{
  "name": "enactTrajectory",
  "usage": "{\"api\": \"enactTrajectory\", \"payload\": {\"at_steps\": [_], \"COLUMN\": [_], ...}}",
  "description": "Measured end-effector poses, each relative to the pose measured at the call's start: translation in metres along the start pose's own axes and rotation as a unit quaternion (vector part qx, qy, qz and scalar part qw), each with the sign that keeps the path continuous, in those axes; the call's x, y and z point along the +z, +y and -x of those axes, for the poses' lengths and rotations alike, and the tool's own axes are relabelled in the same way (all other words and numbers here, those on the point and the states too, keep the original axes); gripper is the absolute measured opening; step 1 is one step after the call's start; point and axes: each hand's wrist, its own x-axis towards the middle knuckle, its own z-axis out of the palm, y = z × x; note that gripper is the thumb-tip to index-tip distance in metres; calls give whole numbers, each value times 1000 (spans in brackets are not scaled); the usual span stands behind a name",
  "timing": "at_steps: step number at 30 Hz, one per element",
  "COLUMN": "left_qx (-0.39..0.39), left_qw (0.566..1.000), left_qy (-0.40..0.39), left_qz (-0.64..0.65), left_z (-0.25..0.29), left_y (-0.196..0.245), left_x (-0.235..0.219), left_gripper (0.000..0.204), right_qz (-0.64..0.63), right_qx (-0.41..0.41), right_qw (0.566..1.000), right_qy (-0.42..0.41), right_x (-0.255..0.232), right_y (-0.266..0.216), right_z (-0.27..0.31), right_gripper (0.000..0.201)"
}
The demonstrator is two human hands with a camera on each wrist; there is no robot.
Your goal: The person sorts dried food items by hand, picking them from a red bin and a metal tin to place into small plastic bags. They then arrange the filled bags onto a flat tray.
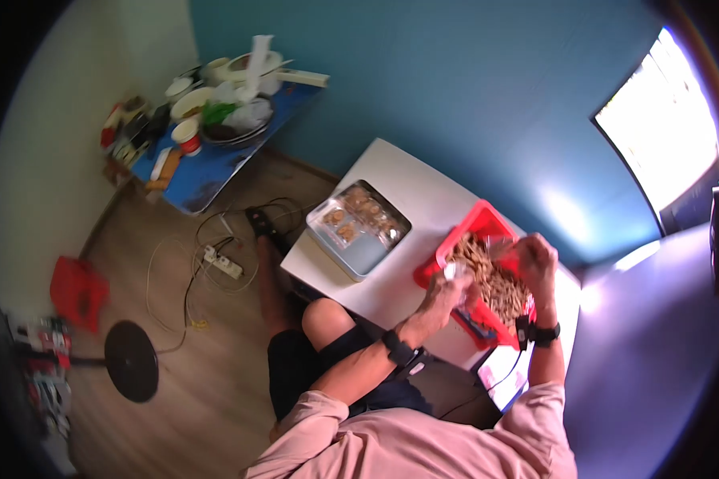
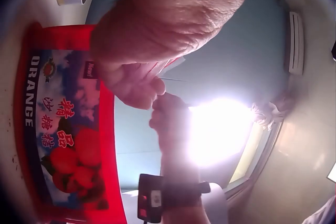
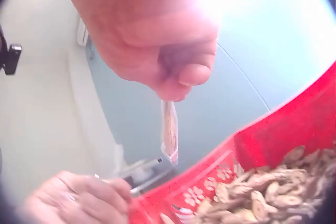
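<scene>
Over the red basket [image 1: 481,214], my right hand [image 1: 538,259] pinches a small clear plastic bag [image 3: 169,134] that hangs down from its fingertips. Pale brown contents show through the film. My left hand [image 1: 441,299] is at the basket's near left side, its fingers curled round a piece of clear plastic with red lines [image 2: 157,67]. Fingers hide most of that piece. Dried sliced pieces [image 1: 487,279], tan and root-like, fill the basket. Its outer wall carries an orange-fruit label [image 2: 68,129].
Left on the white table [image 1: 423,180] stands a grey tin [image 1: 361,254] with filled clear packets [image 1: 367,209] inside. A cluttered blue table [image 1: 208,185] is by the wall. A power strip [image 1: 224,262] and cables lie on the floor.
</scene>
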Motion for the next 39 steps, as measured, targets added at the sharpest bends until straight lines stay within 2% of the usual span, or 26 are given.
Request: {"api": "enactTrajectory", "payload": {"at_steps": [1, 2, 3, 4, 5, 6, 7, 8, 9, 10, 13, 15, 16, 18, 20, 22, 24, 26, 28, 30, 32, 33, 34, 36, 38, 39], "left_qx": [24, 4, -9, 7, 6, -16, -1, 15, -27, -73, -86, -95, -98, -100, -94, -101, -111, -136, -144, -139, -153, -127, -127, -84, -74, -68], "left_qw": [999, 999, 998, 999, 1000, 999, 999, 997, 995, 991, 986, 982, 981, 983, 982, 976, 966, 948, 939, 931, 920, 941, 942, 970, 972, 971], "left_qy": [-21, 19, 34, 10, -1, 28, 44, 60, 73, 81, 92, 75, 64, 37, 21, -6, -52, -97, -146, -182, -199, -160, -154, -78, -98, -106], "left_qz": [17, 35, 44, 34, 25, 22, 29, 35, 56, 75, 112, 148, 157, 150, 160, 192, 230, 270, 277, 284, 302, 268, 269, 216, 199, 201], "left_z": [2, 10, 20, 24, 35, 42, 49, 53, 56, 62, 77, 84, 84, 90, 95, 100, 109, 117, 130, 144, 161, 168, 177, 195, 204, 208], "left_y": [-9, -9, -4, -10, -7, -6, -6, -6, -13, -17, -19, -20, -23, -16, -11, -5, 3, 5, 14, 16, 20, 15, 16, 21, 16, 16], "left_x": [-12, -12, -14, -26, -36, -44, -51, -59, -73, -87, -109, -118, -122, -124, -123, -123, -123, -125, -119, -113, -113, -117, -113, -107, -115, -116], "left_gripper": [14, 11, 9, 11, 13, 14, 14, 14, 14, 13, 12, 11, 12, 12, 13, 14, 21, 29, 42, 51, 61, 68, 68, 73, 74, 70], "right_qz": [100, -50, 66, 6, -19, -41, -49, 21, 91, 45, 19, 124, 131, 96, 102, -49, -262, -288, -422, -451, -515, -479, -441, -394, -366, -369], "right_qx": [-85, 68, -49, 13, 53, 104, 94, 39, -19, 14, 73, -17, -16, 15, 12, 57, 143, 162, 143, 140, 113, 76, 35, 14, -145, -147], "right_qw": [991, 988, 989, 998, 998, 993, 994, 996, 988, 993, 994, 979, 979, 995, 995, 993, 946, 930, 855, 819, 753, 765, 774, 781, 830, 828], "right_qy": [-6, -130, -127, -61, -42, -26, -34, -80, -122, -105, -76, -164, -157, -16, -7, -92, -125, -164, -266, -326, -392, -423, -453, -483, -396, -396], "right_x": [12, 21, 26, 29, 29, 31, 34, 38, 43, 43, 40, 38, 35, 30, 21, 12, 0, -8, -7, 3, 28, 40, 51, 68, 93, 97], "right_y": [16, 37, 35, 15, 9, 10, 14, 20, 22, 14, 6, 24, 28, 26, 21, 15, -44, -90, -117, -143, -162, -170, -176, -187, -193, -197], "right_z": [-1, 8, 4, 0, -3, -5, -1, 0, -3, -4, -8, -4, -5, -8, -9, -6, -1, 5, 15, 28, 36, 38, 40, 47, 57, 59], "right_gripper": [7, 9, 8, 9, 8, 7, 7, 7, 6, 7, 6, 6, 6, 6, 5, 7, 7, 6, 8, 7, 8, 8, 9, 9, 8, 8]}}
